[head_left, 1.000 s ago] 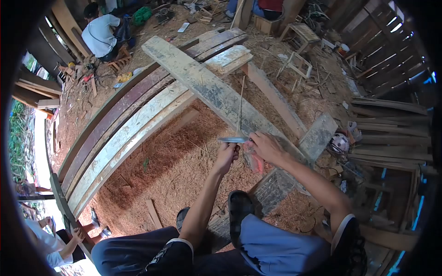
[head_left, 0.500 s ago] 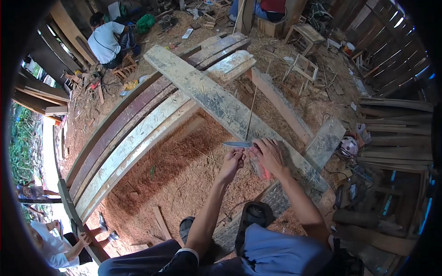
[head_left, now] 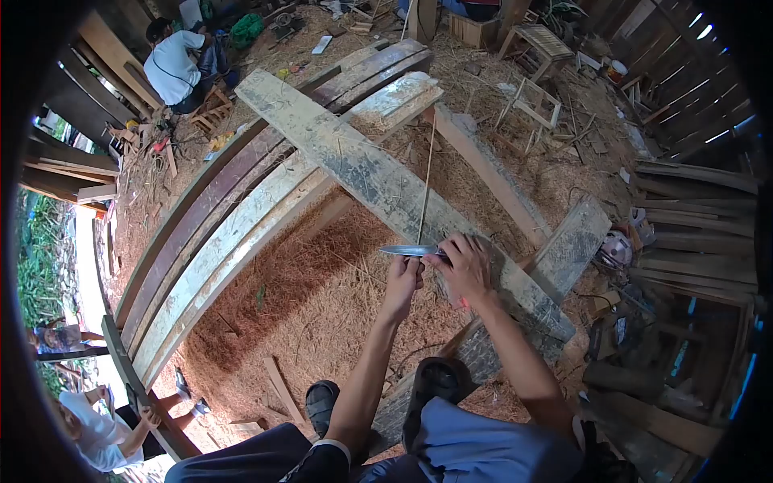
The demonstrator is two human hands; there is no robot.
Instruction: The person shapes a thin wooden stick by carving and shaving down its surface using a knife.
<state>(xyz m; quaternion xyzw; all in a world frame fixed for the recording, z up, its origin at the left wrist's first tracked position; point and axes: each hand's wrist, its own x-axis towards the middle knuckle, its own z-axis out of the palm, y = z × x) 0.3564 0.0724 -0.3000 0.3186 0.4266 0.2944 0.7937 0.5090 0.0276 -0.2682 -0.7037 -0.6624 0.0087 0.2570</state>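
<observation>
Knife (head_left: pixel 409 251) gripped by right hand (head_left: pixel 467 270), blade (head_left: pixel 394 249) pointed to 9 o'clock across thin strip (head_left: pixel 427 173); strip aimed at 12, apparently pinched by left hand (head_left: pixel 403 283).

Woodworking shop, rough shed type. Floor (head_left: pixel 322 322) is buried in shavings and offcuts. Long curved timbers (head_left: pixel 233 233) lie side by side with a broad plank (head_left: pixel 346 157) across them. More boards (head_left: pixel 684 221) stacked at right, by a gappy slat wall (head_left: pixel 684 88). Wooden stool (head_left: pixel 546 43) and a small open frame (head_left: pixel 542 92) stand among scraps. Far left opens onto daylight and greenery (head_left: pixel 47 249).
</observation>
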